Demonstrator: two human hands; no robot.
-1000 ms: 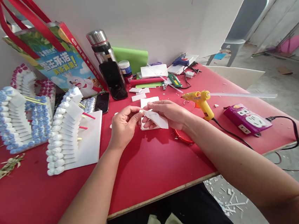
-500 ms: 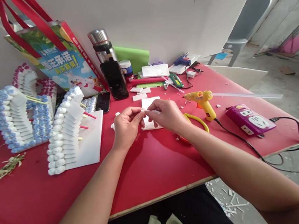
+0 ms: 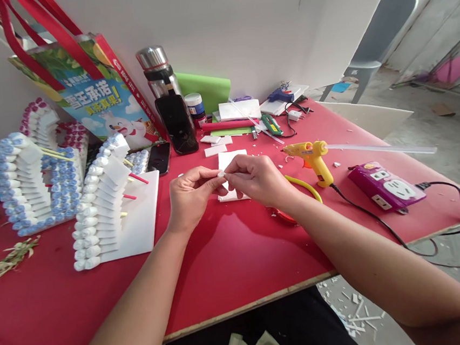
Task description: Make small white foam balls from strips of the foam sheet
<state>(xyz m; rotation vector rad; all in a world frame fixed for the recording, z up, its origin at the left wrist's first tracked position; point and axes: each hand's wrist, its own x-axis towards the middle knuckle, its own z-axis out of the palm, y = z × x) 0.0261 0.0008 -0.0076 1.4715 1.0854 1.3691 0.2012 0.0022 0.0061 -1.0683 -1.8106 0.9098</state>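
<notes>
A small white piece, too small to name surely, is pinched between the fingertips of my left hand and my right hand. Both hands are closed, thumbs against index fingers, above the red table. Beneath them lies a folded white sheet like tissue, partly covered by my fingers. To the left stands an arched model of white strips edged with rounded white tips, on a white board. A yellow-handled tool lies partly behind my right forearm.
A yellow glue gun and a purple power socket with its cord lie right. Behind stand a steel flask, a black phone and a printed bag. Blue-tipped models stand left; the table's front edge is near.
My left hand has shifted slightly left and its fingers have turned. The small white piece shows more clearly between the fingertips. Other things stay in place.
</notes>
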